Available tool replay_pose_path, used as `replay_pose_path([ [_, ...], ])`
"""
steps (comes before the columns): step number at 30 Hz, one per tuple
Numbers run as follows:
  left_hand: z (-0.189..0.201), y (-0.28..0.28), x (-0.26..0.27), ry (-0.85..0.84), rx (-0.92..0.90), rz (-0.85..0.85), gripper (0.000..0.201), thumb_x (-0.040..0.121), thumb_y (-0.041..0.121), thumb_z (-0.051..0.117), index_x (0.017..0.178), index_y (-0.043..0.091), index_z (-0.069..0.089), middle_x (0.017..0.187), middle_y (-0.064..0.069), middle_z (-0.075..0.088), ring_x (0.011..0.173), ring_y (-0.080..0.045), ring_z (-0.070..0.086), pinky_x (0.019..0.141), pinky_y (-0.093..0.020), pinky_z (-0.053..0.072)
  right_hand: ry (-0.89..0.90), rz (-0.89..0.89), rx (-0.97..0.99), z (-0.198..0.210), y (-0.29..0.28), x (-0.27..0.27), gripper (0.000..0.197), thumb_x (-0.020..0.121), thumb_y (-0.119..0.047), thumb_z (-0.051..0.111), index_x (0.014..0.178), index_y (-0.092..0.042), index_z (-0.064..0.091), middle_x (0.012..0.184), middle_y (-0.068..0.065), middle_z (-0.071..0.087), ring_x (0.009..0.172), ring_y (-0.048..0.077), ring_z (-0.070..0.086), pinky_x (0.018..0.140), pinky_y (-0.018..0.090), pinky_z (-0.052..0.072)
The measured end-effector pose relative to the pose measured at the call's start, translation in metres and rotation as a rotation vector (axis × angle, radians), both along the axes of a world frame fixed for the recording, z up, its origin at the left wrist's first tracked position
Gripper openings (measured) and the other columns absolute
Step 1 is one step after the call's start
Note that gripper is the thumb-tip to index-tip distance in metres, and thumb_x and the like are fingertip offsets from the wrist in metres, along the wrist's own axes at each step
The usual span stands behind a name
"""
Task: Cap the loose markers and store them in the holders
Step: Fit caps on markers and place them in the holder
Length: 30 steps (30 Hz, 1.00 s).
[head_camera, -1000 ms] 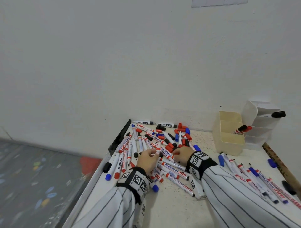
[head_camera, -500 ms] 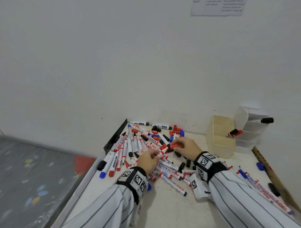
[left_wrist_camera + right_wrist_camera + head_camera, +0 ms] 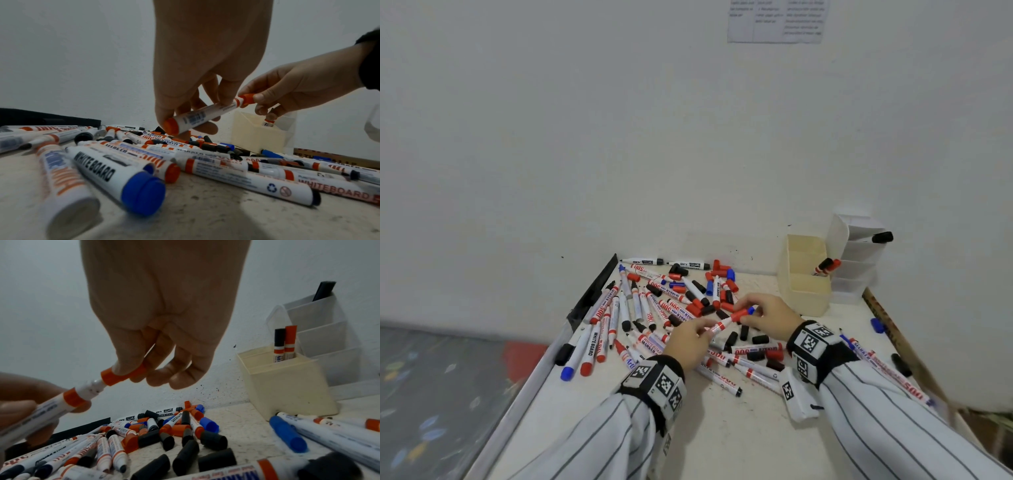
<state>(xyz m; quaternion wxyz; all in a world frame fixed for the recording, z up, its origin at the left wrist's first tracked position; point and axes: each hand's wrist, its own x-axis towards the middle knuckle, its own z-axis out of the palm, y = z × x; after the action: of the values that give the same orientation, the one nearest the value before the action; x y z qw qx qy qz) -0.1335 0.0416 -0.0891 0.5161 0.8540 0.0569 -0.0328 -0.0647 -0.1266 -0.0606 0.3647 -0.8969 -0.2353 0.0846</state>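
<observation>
While the white wall [image 3: 619, 137] stands smooth behind it with a printed sheet [image 3: 774, 20] too blurred to read, the speckled off-white table [image 3: 739, 438] carries everything, from a dark strip [image 3: 594, 291] along its left edge to a printed wooden ruler [image 3: 893, 335] along its right edge. At the far right corner stand two plastic holders: a translucent white tiered holder [image 3: 859, 260] with a black-capped marker in its top tier, and just beside it a boxy cream holder [image 3: 803, 291] with a black-capped and a red-capped marker leaning in its rear compartment. A heap of loose markers [image 3: 654, 308], white cylinders with red, blue or black ends, covers the far left of the table; barrels read "WHITE BOARD", "MARKER" and "500". Loose caps [image 3: 185, 443], short glossy tubes in black, red and blue, lie among them. Above the heap, the left hand [image 3: 688, 342] curls its fingers round the barrel of a red marker [image 3: 201, 116], held slanted off the table. The right hand [image 3: 767, 315] pinches a red cap [image 3: 123, 374] between thumb and fingers, set over the marker's tip but not pushed home, white neck showing between cap and collar.
</observation>
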Motion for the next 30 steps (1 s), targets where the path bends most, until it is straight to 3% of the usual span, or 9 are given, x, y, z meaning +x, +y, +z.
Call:
replay_pose_path([
  [3,0.008,-0.009,-0.004,-0.05,0.031,-0.089,0.03,0.096,0.017,0.047,0.125,0.014,0.055,0.098,0.005,0.054,0.083,-0.007,0.052,0.069,-0.018,0.044,0.01,-0.029,-0.038,-0.002,-0.005,-0.004,0.008,0.092,-0.022,0.055,0.093,-0.019,0.062,0.079,-0.01,0.055,0.068,0.001,0.049,0.06,0.008,0.037],
  [6,0.008,-0.016,-0.002,-0.139,0.186,-0.107,0.042,0.083,0.027,0.066,0.121,0.023,0.051,0.107,0.005,0.049,0.096,-0.009,0.048,0.077,-0.021,0.04,0.04,-0.141,-0.007,-0.003,-0.007,-0.008,0.039,0.096,-0.039,0.041,0.062,-0.021,0.045,0.059,-0.006,0.041,0.055,0.009,0.039,0.056,0.023,0.03],
  [10,0.013,-0.025,-0.001,-0.251,0.199,-0.056,0.018,0.082,0.019,0.069,0.094,0.024,0.056,0.088,0.01,0.055,0.08,-0.008,0.053,0.064,-0.01,0.038,0.026,-0.262,-0.003,-0.001,-0.008,-0.01,0.05,0.097,-0.043,0.033,0.054,-0.018,0.031,0.053,-0.002,0.028,0.051,0.013,0.029,0.054,0.029,0.022],
  [11,0.013,-0.026,-0.001,-0.269,0.222,-0.051,0.013,0.084,0.023,0.067,0.096,0.023,0.061,0.085,0.009,0.059,0.076,-0.008,0.055,0.063,-0.011,0.04,0.034,-0.282,-0.007,-0.001,-0.009,-0.01,0.051,0.098,-0.042,0.032,0.053,-0.018,0.031,0.053,-0.001,0.028,0.051,0.013,0.029,0.054,0.03,0.022],
  [15,0.019,-0.034,0.003,-0.294,0.409,-0.041,0.027,0.091,0.037,0.054,0.112,0.023,0.066,0.079,0.006,0.065,0.062,-0.005,0.049,0.057,-0.017,0.039,0.067,-0.363,0.08,0.0,-0.012,-0.01,0.048,0.099,-0.034,0.032,0.054,-0.017,0.034,0.053,-0.001,0.029,0.05,0.013,0.028,0.052,0.029,0.023],
  [21,0.028,-0.044,0.012,-0.147,0.085,-0.141,0.03,0.095,0.035,0.049,0.081,0.014,0.065,0.055,0.007,0.044,0.048,-0.006,0.037,0.05,-0.019,0.032,0.016,-0.376,0.175,0.004,-0.014,-0.006,0.044,0.098,-0.028,0.033,0.056,-0.018,0.036,0.055,-0.001,0.031,0.052,0.013,0.031,0.054,0.029,0.025],
  [26,0.038,-0.045,0.02,0.128,-0.211,-0.185,0.034,0.095,0.04,0.047,0.08,0.013,0.063,0.055,0.006,0.043,0.037,-0.006,0.027,0.037,-0.018,0.023,0.035,-0.317,0.32,-0.002,-0.022,-0.001,0.041,0.099,-0.03,0.032,0.061,-0.018,0.039,0.055,-0.001,0.032,0.051,0.012,0.03,0.052,0.025,0.027],
  [30,0.029,-0.046,0.028,0.131,-0.225,-0.211,0.035,0.095,0.04,0.047,0.08,0.013,0.063,0.055,0.005,0.043,0.039,-0.007,0.028,0.038,-0.018,0.023,0.02,-0.273,0.275,-0.004,-0.028,0.003,0.039,0.099,-0.034,0.033,0.065,-0.017,0.041,0.055,-0.002,0.033,0.05,0.01,0.031,0.051,0.023,0.028],
])
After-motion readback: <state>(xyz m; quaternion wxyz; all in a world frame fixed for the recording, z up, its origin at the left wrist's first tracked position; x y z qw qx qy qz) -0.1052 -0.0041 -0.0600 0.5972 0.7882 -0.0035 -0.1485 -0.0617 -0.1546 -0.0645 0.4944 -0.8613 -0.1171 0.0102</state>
